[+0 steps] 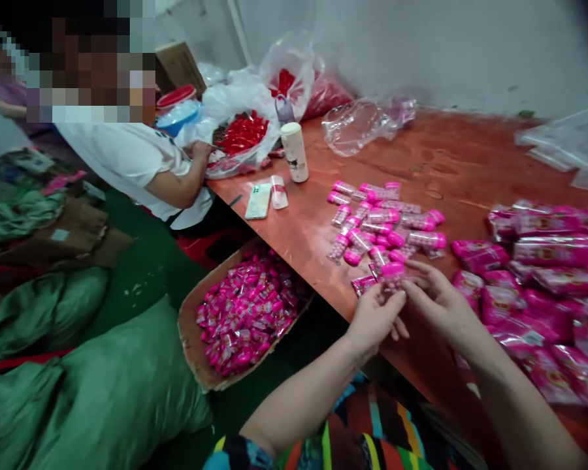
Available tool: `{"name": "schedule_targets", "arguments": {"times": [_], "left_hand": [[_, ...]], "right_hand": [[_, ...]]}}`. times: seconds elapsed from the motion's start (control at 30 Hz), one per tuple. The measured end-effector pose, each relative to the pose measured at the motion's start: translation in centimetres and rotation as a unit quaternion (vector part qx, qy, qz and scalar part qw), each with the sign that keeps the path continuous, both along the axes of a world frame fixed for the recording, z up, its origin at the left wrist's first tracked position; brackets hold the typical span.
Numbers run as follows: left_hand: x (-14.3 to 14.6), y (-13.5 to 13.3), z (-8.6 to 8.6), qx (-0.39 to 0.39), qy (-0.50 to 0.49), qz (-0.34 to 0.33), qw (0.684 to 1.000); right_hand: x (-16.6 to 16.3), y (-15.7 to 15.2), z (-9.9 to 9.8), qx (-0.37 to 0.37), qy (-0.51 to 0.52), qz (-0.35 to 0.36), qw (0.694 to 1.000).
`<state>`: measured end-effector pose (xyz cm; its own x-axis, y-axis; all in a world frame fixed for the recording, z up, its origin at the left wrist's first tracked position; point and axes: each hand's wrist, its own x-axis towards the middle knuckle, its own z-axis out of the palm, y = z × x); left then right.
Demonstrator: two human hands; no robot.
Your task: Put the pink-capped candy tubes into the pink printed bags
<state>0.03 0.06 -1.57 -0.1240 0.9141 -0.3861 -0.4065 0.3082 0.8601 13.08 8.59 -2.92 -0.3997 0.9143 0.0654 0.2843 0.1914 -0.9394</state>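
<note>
Pink-capped tube (393, 277) held over near edge of table (451, 163), cap up, long axis roughly upright. Left hand (374, 318) pinches tube from left. Right hand (438, 301) fingertips touch tube's right side, grip unclear. Pile (382, 222) just beyond.

Observed both forearms bare, extended forward and converging toward one another. Found left hand (372, 320) back uppermost, wrist straight, fingers curled, thumb and forefinger pinched together. Found right hand (438, 301) turned toward the left one, wrist slightly bent, fingers stretched leftward and closed at the tips. Noted fingertips of both hands meeting, nearly touching.
</note>
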Motion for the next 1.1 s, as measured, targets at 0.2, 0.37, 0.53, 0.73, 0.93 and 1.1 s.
{"name": "schedule_targets", "arguments": {"times": [0.2, 0.37, 0.53, 0.73, 0.93, 1.1], "left_hand": [[-0.9, -1.3, 0.5, -0.002, 0.047, -0.009, 0.999], [-1.5, -1.8, 0.4, 0.105, 0.288, 0.065, 0.95], [-2.5, -1.5, -0.3, 0.142, 0.347, 0.063, 0.925], [-3.3, -0.7, -1.1, 0.152, 0.372, 0.023, 0.915], [-3.2, -0.9, -0.7, 0.152, 0.387, 0.022, 0.909], [-3.0, -1.0, -0.2, 0.135, 0.356, 0.023, 0.924]], "right_hand": [[0.0, -1.7, -0.3, -0.025, -0.015, -0.024, 0.999], [2.2, -2.4, 1.5, 0.098, -0.266, 0.043, 0.958], [0.5, -1.6, 4.9, 0.149, -0.428, -0.004, 0.891], [-3.3, 1.5, 4.3, 0.064, -0.445, -0.028, 0.893], [-3.4, 1.7, 3.7, 0.037, -0.395, -0.03, 0.917], [-3.1, 1.8, 3.4, 0.045, -0.391, -0.021, 0.919]]}}
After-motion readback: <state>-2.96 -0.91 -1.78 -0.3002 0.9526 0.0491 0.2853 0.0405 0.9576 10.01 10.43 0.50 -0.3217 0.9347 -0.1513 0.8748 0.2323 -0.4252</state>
